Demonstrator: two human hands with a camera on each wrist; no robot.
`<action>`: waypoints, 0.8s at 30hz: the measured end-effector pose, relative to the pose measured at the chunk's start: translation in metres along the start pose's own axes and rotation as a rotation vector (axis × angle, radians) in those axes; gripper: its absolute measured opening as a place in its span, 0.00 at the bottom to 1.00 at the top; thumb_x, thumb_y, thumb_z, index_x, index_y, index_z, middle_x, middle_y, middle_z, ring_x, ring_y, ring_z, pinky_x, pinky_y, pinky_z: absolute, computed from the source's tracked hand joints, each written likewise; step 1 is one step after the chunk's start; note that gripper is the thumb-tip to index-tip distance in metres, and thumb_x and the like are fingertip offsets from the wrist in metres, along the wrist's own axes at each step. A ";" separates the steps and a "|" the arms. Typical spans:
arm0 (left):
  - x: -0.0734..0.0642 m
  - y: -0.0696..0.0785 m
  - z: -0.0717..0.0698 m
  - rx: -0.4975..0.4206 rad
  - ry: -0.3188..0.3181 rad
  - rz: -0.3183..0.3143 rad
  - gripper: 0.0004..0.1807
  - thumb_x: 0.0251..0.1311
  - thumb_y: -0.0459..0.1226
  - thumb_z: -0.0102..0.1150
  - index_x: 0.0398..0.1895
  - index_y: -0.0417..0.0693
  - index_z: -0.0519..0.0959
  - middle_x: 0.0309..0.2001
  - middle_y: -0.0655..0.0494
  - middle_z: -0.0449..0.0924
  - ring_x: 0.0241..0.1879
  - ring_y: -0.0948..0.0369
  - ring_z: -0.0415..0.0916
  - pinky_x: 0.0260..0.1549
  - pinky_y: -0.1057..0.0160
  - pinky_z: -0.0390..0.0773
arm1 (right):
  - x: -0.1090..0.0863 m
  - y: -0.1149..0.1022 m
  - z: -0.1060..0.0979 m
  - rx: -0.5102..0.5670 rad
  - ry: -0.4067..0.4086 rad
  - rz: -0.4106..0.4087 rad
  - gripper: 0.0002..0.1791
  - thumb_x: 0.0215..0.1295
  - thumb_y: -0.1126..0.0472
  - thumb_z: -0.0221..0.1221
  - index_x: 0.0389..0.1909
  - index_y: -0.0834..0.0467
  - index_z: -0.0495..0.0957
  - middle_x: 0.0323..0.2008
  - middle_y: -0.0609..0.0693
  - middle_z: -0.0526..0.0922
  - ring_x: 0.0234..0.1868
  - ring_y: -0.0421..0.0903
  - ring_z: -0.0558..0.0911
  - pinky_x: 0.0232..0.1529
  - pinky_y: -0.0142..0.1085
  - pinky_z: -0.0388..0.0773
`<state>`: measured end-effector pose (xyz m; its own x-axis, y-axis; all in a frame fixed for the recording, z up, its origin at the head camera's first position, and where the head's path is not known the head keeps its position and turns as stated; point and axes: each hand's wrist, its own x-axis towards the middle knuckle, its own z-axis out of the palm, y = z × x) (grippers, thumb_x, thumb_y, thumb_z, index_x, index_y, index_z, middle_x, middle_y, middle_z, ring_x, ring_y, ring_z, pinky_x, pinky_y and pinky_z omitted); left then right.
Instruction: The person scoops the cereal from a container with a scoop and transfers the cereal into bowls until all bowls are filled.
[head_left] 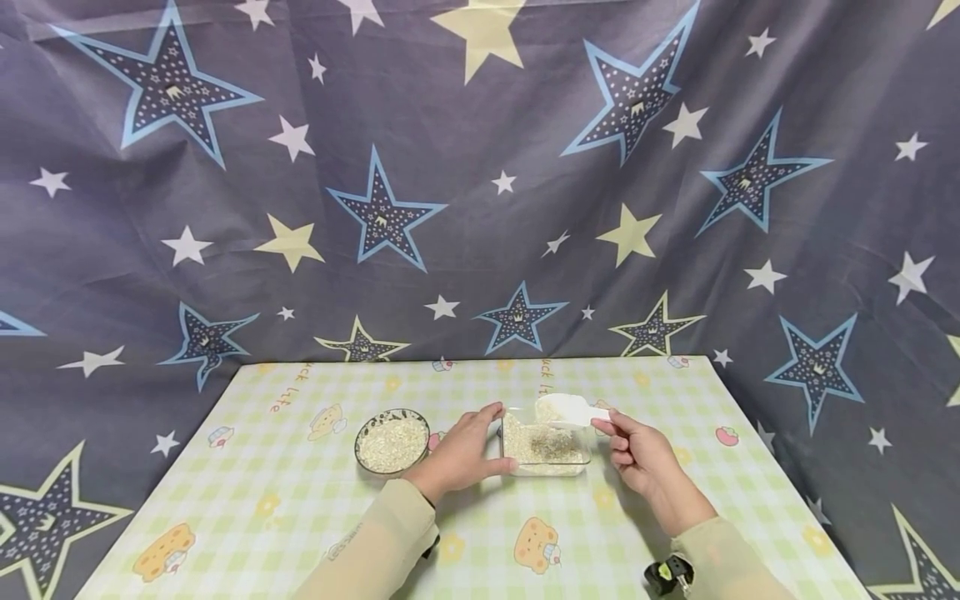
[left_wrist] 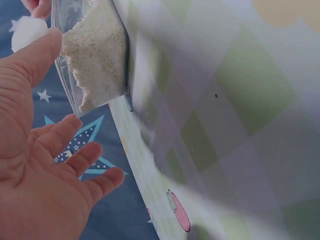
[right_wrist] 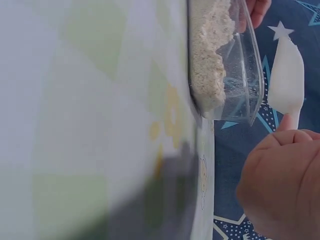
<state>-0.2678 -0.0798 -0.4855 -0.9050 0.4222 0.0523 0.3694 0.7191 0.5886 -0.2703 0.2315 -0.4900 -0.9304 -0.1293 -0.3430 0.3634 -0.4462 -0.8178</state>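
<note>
In the head view, a clear rectangular container [head_left: 547,469] of pale flakes, with a darker speckled patch on top, stands on the table. My left hand [head_left: 467,450] rests at its left side, thumb and fingertips touching the rim, the other fingers spread in the left wrist view. Above the container's far right part, my right hand [head_left: 641,458] grips a white scoop [head_left: 576,410] by its handle. Some pale flakes lie in the scoop. The right wrist view shows the scoop [right_wrist: 286,75] higher than the container's rim [right_wrist: 255,65].
A round glass bowl [head_left: 392,444] of similar pale flakes sits left of my left hand. A checked cloth with cartoon prints covers the table [head_left: 247,500]. Behind the table hangs a dark curtain [head_left: 480,208] with stars.
</note>
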 end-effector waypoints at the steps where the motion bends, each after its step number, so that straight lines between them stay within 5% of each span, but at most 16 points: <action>1: 0.000 0.000 0.000 0.000 -0.001 -0.001 0.56 0.62 0.56 0.75 0.85 0.44 0.56 0.81 0.52 0.67 0.80 0.45 0.63 0.80 0.42 0.66 | 0.000 0.000 0.000 0.014 -0.003 0.005 0.24 0.89 0.56 0.43 0.78 0.56 0.56 0.33 0.40 0.90 0.18 0.27 0.63 0.17 0.20 0.55; 12: -0.002 0.001 0.001 0.009 0.011 -0.008 0.55 0.64 0.57 0.73 0.86 0.47 0.55 0.82 0.51 0.65 0.80 0.46 0.64 0.80 0.42 0.67 | 0.002 -0.001 0.002 0.061 -0.009 0.021 0.31 0.89 0.56 0.43 0.84 0.57 0.49 0.32 0.41 0.90 0.18 0.27 0.64 0.17 0.20 0.56; 15: -0.008 0.001 -0.002 0.016 0.050 0.012 0.55 0.63 0.59 0.73 0.86 0.51 0.56 0.82 0.52 0.66 0.80 0.48 0.64 0.77 0.35 0.68 | -0.001 -0.001 0.003 0.048 0.003 0.021 0.25 0.88 0.55 0.44 0.80 0.55 0.56 0.33 0.41 0.89 0.18 0.27 0.63 0.17 0.20 0.56; 20: -0.025 -0.003 -0.024 0.030 0.161 0.058 0.54 0.59 0.57 0.77 0.84 0.49 0.61 0.81 0.48 0.67 0.80 0.48 0.63 0.79 0.37 0.66 | -0.002 -0.004 0.006 0.040 0.019 0.018 0.13 0.88 0.55 0.45 0.64 0.54 0.64 0.34 0.41 0.89 0.18 0.27 0.64 0.17 0.20 0.56; 24: -0.043 -0.021 -0.051 0.055 0.225 0.010 0.56 0.57 0.57 0.79 0.84 0.50 0.61 0.81 0.46 0.65 0.81 0.46 0.62 0.79 0.38 0.65 | 0.000 -0.012 0.016 0.033 0.010 0.003 0.12 0.88 0.55 0.44 0.64 0.53 0.64 0.34 0.41 0.89 0.18 0.27 0.64 0.17 0.20 0.56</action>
<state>-0.2476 -0.1412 -0.4590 -0.9230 0.3006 0.2401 0.3844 0.7468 0.5427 -0.2753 0.2231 -0.4725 -0.9286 -0.1219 -0.3506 0.3648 -0.4745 -0.8011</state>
